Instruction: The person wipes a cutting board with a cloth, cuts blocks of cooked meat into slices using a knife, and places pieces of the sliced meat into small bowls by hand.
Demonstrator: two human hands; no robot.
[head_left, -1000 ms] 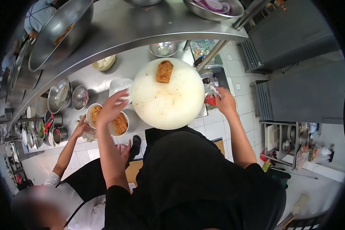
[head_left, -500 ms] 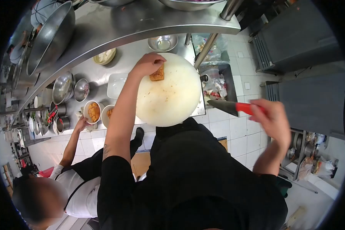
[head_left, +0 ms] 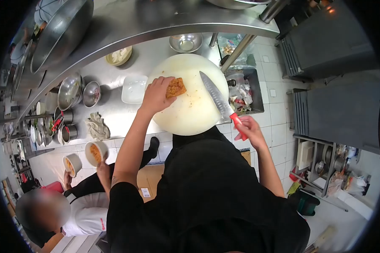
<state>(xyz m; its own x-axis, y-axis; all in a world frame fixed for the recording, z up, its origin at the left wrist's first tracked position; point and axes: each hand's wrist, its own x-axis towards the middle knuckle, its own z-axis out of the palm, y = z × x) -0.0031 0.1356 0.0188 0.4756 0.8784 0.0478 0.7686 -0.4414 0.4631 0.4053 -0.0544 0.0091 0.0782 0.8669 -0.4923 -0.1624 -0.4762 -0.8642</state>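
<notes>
On the round white cutting board (head_left: 190, 114) lies a browned, orange-brown block of food (head_left: 176, 87). My left hand (head_left: 157, 95) is closed on the left side of this block, its fingers along the edge. The red-handled knife (head_left: 215, 95) is in my right hand (head_left: 251, 131), which grips the handle at the board's lower right. Its blade points up and left over the board, right of the block and apart from it.
A co-worker at the lower left holds two white bowls (head_left: 91, 154) of orange food. On the steel counter (head_left: 114, 120) are a crumpled cloth (head_left: 97, 126), a white square dish (head_left: 134, 89) and metal bowls (head_left: 91, 94). A waste bin (head_left: 252, 90) stands right of the board; a steel shelf (head_left: 177, 21) crosses above.
The knife has come from the right to over the board. My left hand and the block have shifted slightly down, the block now turned. The co-worker has lifted both bowls off the counter.
</notes>
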